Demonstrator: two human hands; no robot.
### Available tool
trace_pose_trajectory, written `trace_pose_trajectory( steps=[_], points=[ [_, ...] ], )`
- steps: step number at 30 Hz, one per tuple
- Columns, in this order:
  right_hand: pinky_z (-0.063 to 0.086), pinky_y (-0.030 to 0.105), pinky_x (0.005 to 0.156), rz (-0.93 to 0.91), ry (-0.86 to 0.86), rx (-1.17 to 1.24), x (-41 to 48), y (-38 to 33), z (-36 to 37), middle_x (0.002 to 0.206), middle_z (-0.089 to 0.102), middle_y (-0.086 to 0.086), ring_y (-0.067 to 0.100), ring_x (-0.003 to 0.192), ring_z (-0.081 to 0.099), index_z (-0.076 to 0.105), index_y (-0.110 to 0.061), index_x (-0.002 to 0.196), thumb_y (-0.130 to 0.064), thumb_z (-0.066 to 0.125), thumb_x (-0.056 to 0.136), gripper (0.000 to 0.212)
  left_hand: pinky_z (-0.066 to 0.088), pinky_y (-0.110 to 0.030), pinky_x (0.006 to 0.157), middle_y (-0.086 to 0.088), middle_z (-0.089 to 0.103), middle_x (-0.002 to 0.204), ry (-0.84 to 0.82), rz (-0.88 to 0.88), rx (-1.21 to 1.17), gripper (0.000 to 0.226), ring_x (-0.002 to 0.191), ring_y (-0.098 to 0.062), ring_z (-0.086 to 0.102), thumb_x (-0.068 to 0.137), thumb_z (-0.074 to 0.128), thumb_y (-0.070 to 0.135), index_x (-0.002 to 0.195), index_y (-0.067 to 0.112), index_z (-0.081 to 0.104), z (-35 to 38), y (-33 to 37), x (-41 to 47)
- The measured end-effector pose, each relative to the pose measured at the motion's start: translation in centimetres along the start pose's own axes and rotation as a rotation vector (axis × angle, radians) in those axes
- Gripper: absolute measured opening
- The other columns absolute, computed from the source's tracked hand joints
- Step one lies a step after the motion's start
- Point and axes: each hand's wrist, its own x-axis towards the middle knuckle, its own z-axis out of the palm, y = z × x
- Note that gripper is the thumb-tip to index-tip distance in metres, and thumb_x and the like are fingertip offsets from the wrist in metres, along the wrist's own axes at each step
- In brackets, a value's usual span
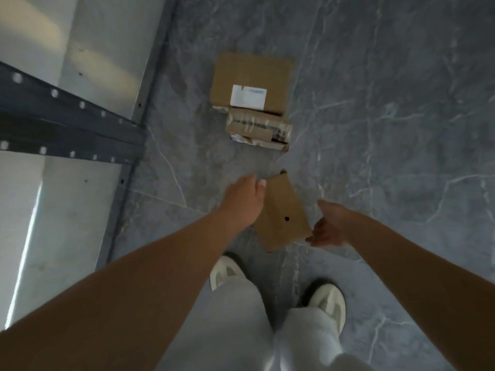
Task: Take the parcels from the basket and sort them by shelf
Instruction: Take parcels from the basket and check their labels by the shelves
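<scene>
The parcel point(284, 215), a flat brown cardboard one, is hanging tilted above the floor point(401, 129) between both hands, just ahead of the person's shoes point(328, 303). The left hand point(245, 199) is holding it at its far left edge. The thumb is lying on top of the cardboard and the other fingers are tucking out of sight beneath, so how tightly they are curling cannot be told. The right hand point(330, 226) is hanging loosely spread, palm turned toward the parcel. Its fingertips point(310, 239) are touching the near right corner without closing round it.

Sorting is looking only partly done. A labelled box point(250, 81) and a taped box point(258, 129) are lying on the floor further ahead, touching each other, beside the shelf point(67, 124) rather than on it. No basket is showing, so how many parcels are waiting cannot be told.
</scene>
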Motion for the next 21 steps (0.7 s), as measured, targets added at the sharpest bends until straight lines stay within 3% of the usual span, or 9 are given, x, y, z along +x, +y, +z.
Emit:
trace_pose_trajectory(
  steps=[4, 9, 11, 14, 16, 18, 21],
  points=[
    [0.051, 0.046, 0.059, 0.007, -0.037, 0.171, 0.9, -0.3, 0.7, 0.103, 0.056, 0.028, 0.039, 0.082, 0.061, 0.036, 0.014, 0.136, -0.039, 0.032, 0.106, 0.061, 0.041, -0.049, 0.105, -0.012, 0.055, 0.125, -0.061, -0.065, -0.072, 0.049, 0.117, -0.03, 0.053, 0.104, 0.026, 0.045, 0.129, 0.01, 0.05, 1.4, 0.0, 0.7],
    [0.05, 0.044, 0.062, -0.109, 0.026, 0.242, -5.3, -0.8, 0.5, 0.105, 0.054, 0.023, 0.035, 0.085, 0.06, 0.047, 0.007, 0.116, -0.017, 0.042, 0.104, 0.027, 0.041, -0.029, 0.074, -0.003, 0.057, 0.098, 0.006, -0.125, -0.296, 0.041, 0.088, -0.015, 0.055, 0.106, 0.026, 0.042, 0.109, 0.014, 0.055, -2.6, 1.5, -2.9],
    [0.05, 0.044, 0.059, -0.156, 0.026, 0.304, -10.3, -1.1, 0.0, 0.092, 0.052, 0.019, 0.031, 0.074, 0.058, 0.048, 0.004, 0.106, -0.013, 0.044, 0.103, 0.017, 0.038, -0.026, 0.065, 0.001, 0.054, 0.089, 0.086, -0.118, -0.372, 0.037, 0.079, -0.01, 0.052, 0.106, 0.026, 0.041, 0.104, 0.016, 0.054, -5.9, 3.4, -6.4],
    [0.052, 0.044, 0.058, -0.222, 0.018, 0.349, -19.0, -2.5, -1.1, 0.079, 0.055, 0.016, 0.028, 0.065, 0.059, 0.052, 0.001, 0.088, -0.01, 0.044, 0.102, 0.019, 0.039, -0.03, 0.073, -0.002, 0.058, 0.092, 0.17, -0.127, -0.472, 0.043, 0.085, -0.018, 0.055, 0.105, 0.027, 0.043, 0.109, 0.013, 0.058, -11.6, 7.1, -11.5],
    [0.054, 0.044, 0.06, -0.28, 0.001, 0.333, -25.5, -3.8, -2.6, 0.077, 0.059, 0.015, 0.027, 0.065, 0.061, 0.055, 0.0, 0.085, -0.009, 0.045, 0.101, 0.021, 0.041, -0.026, 0.07, 0.002, 0.058, 0.091, 0.227, -0.126, -0.555, 0.041, 0.083, -0.013, 0.056, 0.105, 0.029, 0.044, 0.112, 0.016, 0.058, -16.0, 10.1, -15.0],
    [0.055, 0.041, 0.056, -0.369, 0.021, 0.26, -32.3, -5.2, -4.4, 0.079, 0.062, 0.014, 0.026, 0.067, 0.063, 0.058, -0.001, 0.086, -0.011, 0.047, 0.101, 0.022, 0.049, -0.031, 0.085, -0.001, 0.064, 0.104, 0.216, -0.13, -0.702, 0.046, 0.096, -0.017, 0.061, 0.103, 0.031, 0.049, 0.118, 0.017, 0.06, -20.6, 13.4, -18.6],
    [0.054, 0.037, 0.062, -0.519, 0.024, 0.159, -43.2, -7.2, -7.1, 0.079, 0.063, 0.011, 0.023, 0.068, 0.062, 0.06, -0.003, 0.083, -0.015, 0.047, 0.102, 0.026, 0.043, -0.044, 0.107, -0.008, 0.066, 0.122, 0.102, -0.08, -0.831, 0.053, 0.113, -0.025, 0.062, 0.1, 0.033, 0.057, 0.119, 0.017, 0.064, -27.0, 18.0, -24.8]
  ],
)
